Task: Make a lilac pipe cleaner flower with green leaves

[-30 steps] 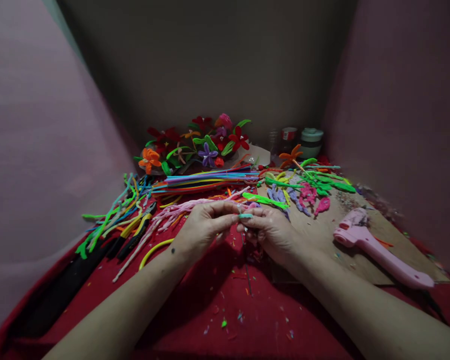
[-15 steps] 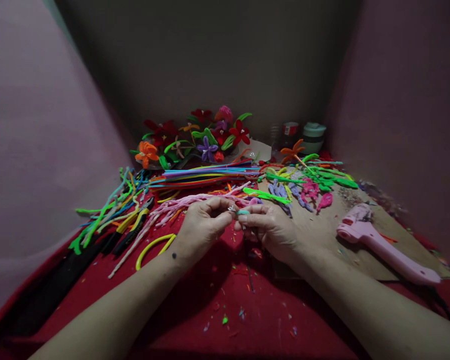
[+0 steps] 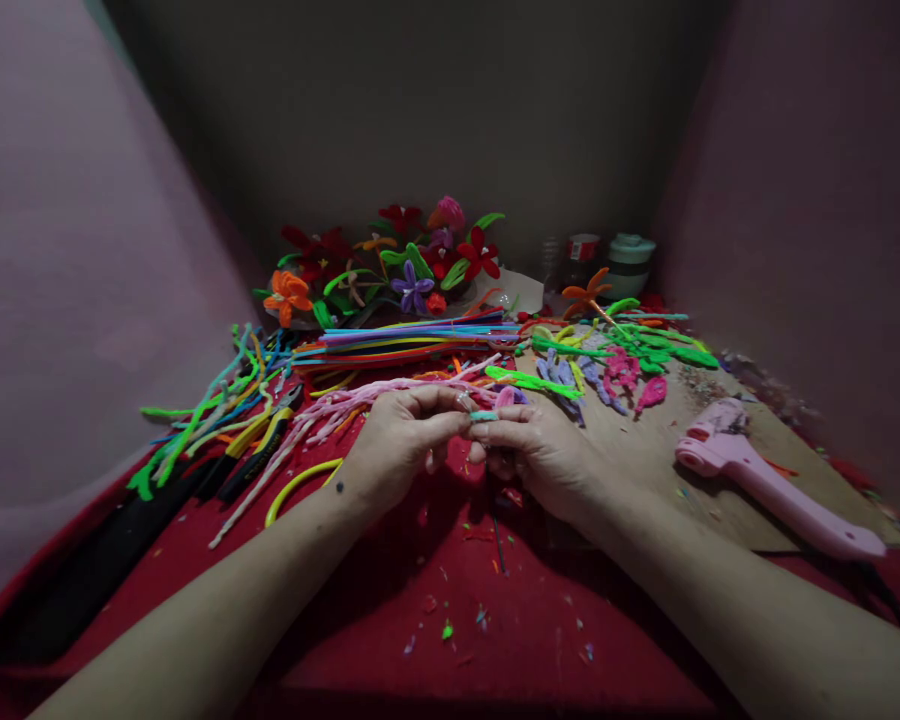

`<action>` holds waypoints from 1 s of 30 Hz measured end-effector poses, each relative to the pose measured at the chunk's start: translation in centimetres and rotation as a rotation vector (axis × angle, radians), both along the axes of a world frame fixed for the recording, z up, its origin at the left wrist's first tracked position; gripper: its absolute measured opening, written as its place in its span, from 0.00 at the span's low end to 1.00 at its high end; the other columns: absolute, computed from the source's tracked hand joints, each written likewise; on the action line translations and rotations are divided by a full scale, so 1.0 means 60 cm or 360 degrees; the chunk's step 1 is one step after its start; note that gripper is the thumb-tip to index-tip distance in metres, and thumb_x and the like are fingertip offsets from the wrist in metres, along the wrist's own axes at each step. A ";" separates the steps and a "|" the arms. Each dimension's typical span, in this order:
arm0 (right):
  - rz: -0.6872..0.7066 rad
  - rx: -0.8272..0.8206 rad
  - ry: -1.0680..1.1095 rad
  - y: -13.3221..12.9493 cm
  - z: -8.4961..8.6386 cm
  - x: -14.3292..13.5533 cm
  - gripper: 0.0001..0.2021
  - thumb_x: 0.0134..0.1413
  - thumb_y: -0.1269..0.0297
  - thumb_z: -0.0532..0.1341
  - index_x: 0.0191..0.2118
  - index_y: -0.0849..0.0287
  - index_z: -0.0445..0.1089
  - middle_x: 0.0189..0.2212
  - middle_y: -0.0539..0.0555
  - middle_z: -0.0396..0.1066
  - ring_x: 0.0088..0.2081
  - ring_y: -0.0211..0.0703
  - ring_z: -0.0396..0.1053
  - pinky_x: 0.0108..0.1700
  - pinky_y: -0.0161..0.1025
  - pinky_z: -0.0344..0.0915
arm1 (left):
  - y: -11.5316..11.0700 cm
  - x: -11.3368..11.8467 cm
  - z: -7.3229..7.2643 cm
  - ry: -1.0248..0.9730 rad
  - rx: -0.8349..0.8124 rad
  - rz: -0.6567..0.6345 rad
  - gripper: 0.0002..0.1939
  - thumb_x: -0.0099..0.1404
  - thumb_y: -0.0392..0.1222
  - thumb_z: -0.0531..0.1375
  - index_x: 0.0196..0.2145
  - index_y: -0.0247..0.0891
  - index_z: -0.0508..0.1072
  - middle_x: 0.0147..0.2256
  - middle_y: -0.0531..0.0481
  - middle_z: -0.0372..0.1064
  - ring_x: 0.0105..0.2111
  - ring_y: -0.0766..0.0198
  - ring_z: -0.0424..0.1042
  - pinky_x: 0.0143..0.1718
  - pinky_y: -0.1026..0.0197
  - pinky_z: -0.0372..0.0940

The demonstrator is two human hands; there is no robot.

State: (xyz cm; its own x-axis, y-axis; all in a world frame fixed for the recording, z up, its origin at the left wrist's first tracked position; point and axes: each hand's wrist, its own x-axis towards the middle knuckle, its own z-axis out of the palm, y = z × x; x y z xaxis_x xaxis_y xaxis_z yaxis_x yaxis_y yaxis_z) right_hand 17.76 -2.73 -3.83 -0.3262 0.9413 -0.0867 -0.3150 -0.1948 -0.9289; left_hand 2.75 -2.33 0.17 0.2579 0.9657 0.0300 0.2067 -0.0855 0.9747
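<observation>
My left hand (image 3: 401, 440) and my right hand (image 3: 544, 455) meet near the middle, fingertips almost touching. Between them is a short teal piece of pipe cleaner (image 3: 484, 416), its right end pinched by my right thumb and forefinger. My left thumb and forefinger close at its left end, beside a tiny silvery bit (image 3: 465, 399) too small to name. A pink fuzzy loop (image 3: 505, 398) shows just behind my right fingers; whether it is held I cannot tell. Below, a thin dark rod (image 3: 499, 545) lies over the red cloth (image 3: 525, 640).
Pink pipe cleaners (image 3: 390, 388) and a multicoloured bundle (image 3: 420, 338) lie beyond my hands. Yellow-handled pliers (image 3: 259, 440) are left. At right, a pink glue gun (image 3: 772, 485) rests on a board (image 3: 645, 460) with fuzzy petals (image 3: 621, 370). Fuzzy flowers (image 3: 412, 288) stand at the back.
Both hands stay together. My left fingertips have come up against the teal piece, which now lies straighter between them, and the silvery bit shows less. The view has shifted slightly.
</observation>
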 end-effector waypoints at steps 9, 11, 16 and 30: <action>0.0050 -0.0042 0.0125 0.005 -0.007 0.002 0.05 0.40 0.67 0.63 0.21 0.63 0.71 0.17 0.51 0.70 0.14 0.29 0.54 0.18 0.33 0.48 | -0.006 0.002 -0.009 0.0488 0.0803 0.0065 0.04 0.57 0.35 0.57 0.27 0.36 0.72 0.25 0.53 0.67 0.25 0.68 0.65 0.28 0.66 0.60; 0.0058 -0.0050 0.0165 0.005 -0.007 0.002 0.04 0.38 0.68 0.63 0.21 0.64 0.71 0.16 0.51 0.69 0.15 0.30 0.55 0.18 0.33 0.49 | -0.007 -0.001 -0.013 0.0698 0.1197 0.0014 0.06 0.59 0.33 0.56 0.29 0.36 0.73 0.26 0.51 0.67 0.28 0.68 0.65 0.31 0.65 0.60; 0.0009 -0.0073 0.0244 0.004 -0.004 0.000 0.04 0.33 0.70 0.59 0.16 0.62 0.69 0.13 0.50 0.64 0.15 0.32 0.57 0.19 0.33 0.51 | -0.004 -0.009 -0.024 0.1144 0.1671 -0.0068 0.08 0.63 0.34 0.53 0.32 0.35 0.72 0.27 0.48 0.66 0.28 0.67 0.65 0.30 0.65 0.60; 0.0153 0.0008 0.0321 0.000 -0.005 -0.001 0.10 0.39 0.62 0.67 0.18 0.63 0.71 0.15 0.49 0.65 0.17 0.30 0.57 0.22 0.32 0.51 | -0.009 -0.020 -0.019 0.1548 0.1787 -0.0316 0.10 0.65 0.32 0.49 0.31 0.35 0.69 0.28 0.50 0.62 0.27 0.66 0.59 0.28 0.63 0.55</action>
